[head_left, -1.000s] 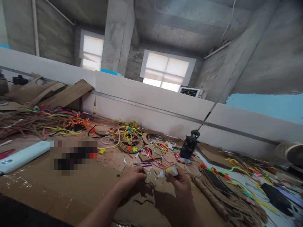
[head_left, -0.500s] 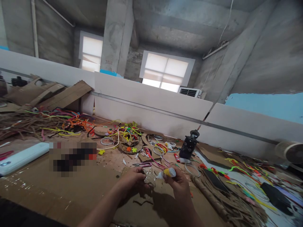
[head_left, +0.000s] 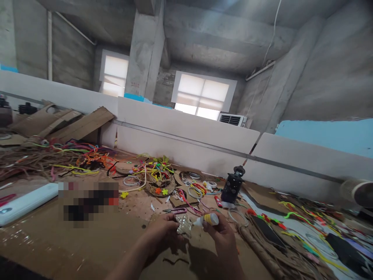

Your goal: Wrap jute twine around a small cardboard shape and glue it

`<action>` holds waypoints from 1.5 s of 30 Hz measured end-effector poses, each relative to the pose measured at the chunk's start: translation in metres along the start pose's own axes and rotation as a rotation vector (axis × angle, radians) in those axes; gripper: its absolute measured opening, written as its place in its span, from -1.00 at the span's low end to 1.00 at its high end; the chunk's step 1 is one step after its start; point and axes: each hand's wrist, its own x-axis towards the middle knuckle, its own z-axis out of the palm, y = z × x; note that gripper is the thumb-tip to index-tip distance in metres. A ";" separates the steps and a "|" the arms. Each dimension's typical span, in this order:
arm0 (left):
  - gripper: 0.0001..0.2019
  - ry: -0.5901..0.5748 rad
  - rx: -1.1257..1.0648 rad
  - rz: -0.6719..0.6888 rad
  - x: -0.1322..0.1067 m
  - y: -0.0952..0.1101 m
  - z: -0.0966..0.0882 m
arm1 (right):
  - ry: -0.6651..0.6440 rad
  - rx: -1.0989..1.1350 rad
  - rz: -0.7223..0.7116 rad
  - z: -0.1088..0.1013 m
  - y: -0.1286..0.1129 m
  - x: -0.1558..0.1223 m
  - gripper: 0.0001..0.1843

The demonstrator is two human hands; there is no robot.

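Between the fingers of my left hand (head_left: 163,231) is a clear, shiny star-shaped piece (head_left: 184,225), held a little above the cardboard. My right hand (head_left: 223,231) is closed around a small white glue bottle (head_left: 210,219) with a yellow label. The bottle lies tilted, its nozzle pointing left at the star's right edge; whether the tip touches it I cannot tell. Just beyond my left hand lies a pair of pink-handled thread snips (head_left: 176,210). Below the hands a short dark brown cord (head_left: 175,260) rests on the cardboard sheet (head_left: 116,241).
A woven ring (head_left: 160,186) with coloured flowers and cords lies beyond my hands. Behind my right hand stands a black device (head_left: 232,186) beside a red lighter (head_left: 217,201). To the right are a dark phone (head_left: 267,233) and brown cords. A long white case (head_left: 27,204) lies left.
The whole view has shifted slightly, so the scene sits a bit lower. Both hands keep their grip on the star piece and the glue bottle, with almost the same pose.
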 end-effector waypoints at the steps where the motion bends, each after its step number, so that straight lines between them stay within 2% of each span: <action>1: -0.77 0.015 0.003 0.000 0.000 0.001 0.000 | -0.014 -0.001 0.002 0.001 0.000 0.000 -0.66; 10: -0.79 0.048 0.031 0.009 -0.003 0.004 0.003 | -0.093 -0.005 0.004 0.008 -0.006 -0.006 -0.67; 20: -0.79 0.013 0.009 0.014 -0.006 0.006 0.007 | -0.001 0.017 0.007 -0.001 0.005 -0.002 -0.63; 32: -0.80 0.065 -0.004 0.006 0.001 0.003 0.000 | -0.071 0.004 0.000 0.007 -0.006 -0.008 -0.64; 40: -0.77 0.031 -0.020 0.019 -0.005 0.004 0.005 | 0.011 0.001 -0.012 0.003 -0.003 -0.004 -0.64; 45: -0.72 0.019 -0.029 0.030 -0.002 0.004 0.004 | -0.001 0.019 -0.016 0.000 -0.003 -0.004 -0.62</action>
